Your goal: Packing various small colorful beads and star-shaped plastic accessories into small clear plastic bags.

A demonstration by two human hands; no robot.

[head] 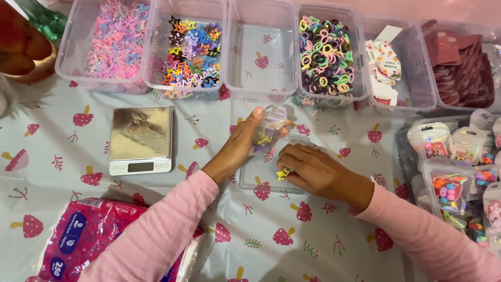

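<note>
Gripping clear pouch (269, 127), left hand (241, 145); right hand (308, 168) pinching yellow star clip (283, 173).

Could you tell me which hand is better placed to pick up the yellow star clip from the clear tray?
The right hand: its fingertips already touch the yellow star clip in the tray, while the left hand is occupied holding a small clear pouch.

Both arms, in pink sleeves, reach in from the near edge of the surface. The left hand (241, 146) is raised, thumb up, its fingers (257, 121) curled round something clear. The right hand (313, 169) lies palm down just beside it, fingers (288, 156) bent and pinched together at their tips, wrist low.
</note>
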